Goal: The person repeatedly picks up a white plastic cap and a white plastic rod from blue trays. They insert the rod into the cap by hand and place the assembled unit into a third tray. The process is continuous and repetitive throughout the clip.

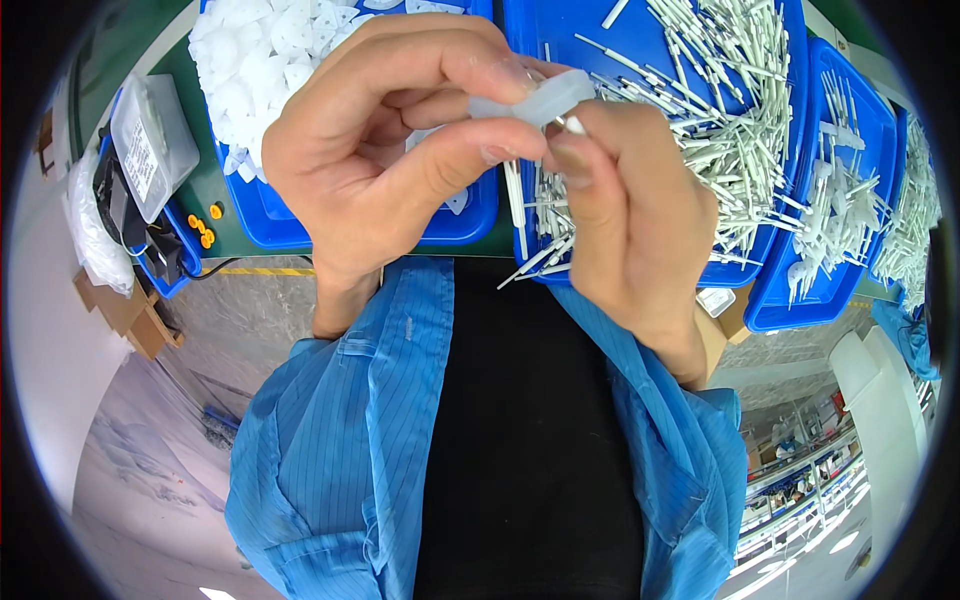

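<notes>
My left hand (375,130) is closed, pinching a translucent white plastic piece (555,98) between thumb and fingers. Against the underside of that piece, my right hand (635,190) pinches a thin rod with a white tip (573,125); most of the rod is hidden by the fingers. Both hands meet above the gap between two blue trays. Behind my left hand, a blue tray (275,232) carries a heap of similar translucent white pieces (255,70). Around my right hand, another blue tray (795,130) holds many thin white rods (735,130) with metallic ends.
Farther right, a smaller blue tray (775,318) holds rods with white pieces attached (840,205), and more lie beyond it. At left are several small orange-yellow parts (207,238), a clear plastic box (155,145) and a clear plastic bag (98,225).
</notes>
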A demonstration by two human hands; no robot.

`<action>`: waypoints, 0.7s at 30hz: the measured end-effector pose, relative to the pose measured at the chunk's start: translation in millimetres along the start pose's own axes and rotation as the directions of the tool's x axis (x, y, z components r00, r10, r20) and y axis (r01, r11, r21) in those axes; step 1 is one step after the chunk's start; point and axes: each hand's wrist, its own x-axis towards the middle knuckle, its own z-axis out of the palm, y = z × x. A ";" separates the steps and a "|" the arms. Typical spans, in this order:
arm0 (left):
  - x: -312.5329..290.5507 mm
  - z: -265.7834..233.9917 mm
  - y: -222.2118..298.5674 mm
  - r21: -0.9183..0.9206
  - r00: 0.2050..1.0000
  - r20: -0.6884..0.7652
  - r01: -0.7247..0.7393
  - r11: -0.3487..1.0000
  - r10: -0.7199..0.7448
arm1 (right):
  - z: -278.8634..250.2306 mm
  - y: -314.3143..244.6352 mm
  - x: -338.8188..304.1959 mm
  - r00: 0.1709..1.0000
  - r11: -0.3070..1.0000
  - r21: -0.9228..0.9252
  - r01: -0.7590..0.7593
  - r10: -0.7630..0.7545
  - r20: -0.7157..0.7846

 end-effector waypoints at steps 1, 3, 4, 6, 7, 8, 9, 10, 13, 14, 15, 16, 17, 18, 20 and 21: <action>3.7 0.7 6.9 -0.012 0.999 0.037 -0.011 1.000 0.012 | 1.6 -1.8 -1.1 0.999 0.994 -0.103 0.041 -0.043 -0.018; 10.5 3.6 17.7 -0.009 0.995 0.096 -0.008 1.000 0.009 | 3.4 -2.6 -4.6 0.992 0.966 -0.235 0.106 -0.119 -0.041; 12.8 6.5 22.1 0.007 0.993 0.115 0.005 1.000 -0.006 | 4.3 -2.5 -5.5 0.987 0.955 -0.265 0.136 -0.154 -0.049; 13.6 10.9 18.5 -0.056 0.988 0.141 -0.059 0.997 0.066 | 3.8 0.1 -5.7 0.971 0.933 -0.295 0.204 -0.232 -0.062; 15.2 13.0 9.6 -0.135 0.978 0.144 -0.135 0.982 0.154 | 1.4 5.0 -5.9 0.965 0.932 -0.279 0.233 -0.257 -0.053; 15.3 17.3 11.9 -0.148 0.988 0.110 -0.090 0.985 0.107 | -0.6 10.3 -5.7 0.958 0.929 -0.263 0.262 -0.282 -0.044; 15.4 21.9 14.8 -0.165 0.996 0.075 -0.043 0.985 0.056 | -2.7 15.1 -6.1 0.952 0.926 -0.245 0.288 -0.305 -0.035; 12.3 29.6 33.5 -0.132 0.992 -0.005 0.123 0.983 -0.125 | -4.9 22.9 -5.3 0.950 0.928 -0.218 0.303 -0.312 -0.006; 18.9 10.7 25.7 0.215 0.972 0.236 -0.064 0.975 0.012 | -8.7 28.6 -5.2 0.958 0.937 -0.201 0.286 -0.280 0.059; 19.9 9.7 22.2 0.210 0.961 0.273 -0.102 0.972 0.042 | -8.0 27.6 -3.9 0.956 0.935 -0.201 0.292 -0.288 0.047; 21.8 7.0 22.2 0.226 0.944 0.325 -0.138 0.964 0.059 | -7.9 26.0 -3.8 0.959 0.939 -0.194 0.284 -0.281 0.041; 23.2 3.7 21.1 0.238 0.925 0.371 -0.178 0.955 0.080 | -7.2 24.9 -3.3 0.960 0.941 -0.190 0.279 -0.277 0.037; 27.7 -2.3 22.8 0.269 0.898 0.431 -0.218 0.938 0.085 | -7.2 22.4 -4.4 0.966 0.949 -0.179 0.260 -0.258 0.038; 27.9 -4.1 23.3 0.282 0.895 0.436 -0.234 0.930 0.092 | -7.1 21.6 -4.9 0.968 0.953 -0.172 0.249 -0.246 0.042; 24.8 -4.9 22.6 0.292 0.913 0.391 -0.241 0.926 0.114 | -8.2 21.4 -5.6 0.971 0.958 -0.162 0.238 -0.233 0.053; 20.0 -4.0 21.3 0.289 0.932 0.339 -0.232 0.929 0.127 | -8.7 21.7 -5.7 0.971 0.958 -0.157 0.239 -0.232 0.057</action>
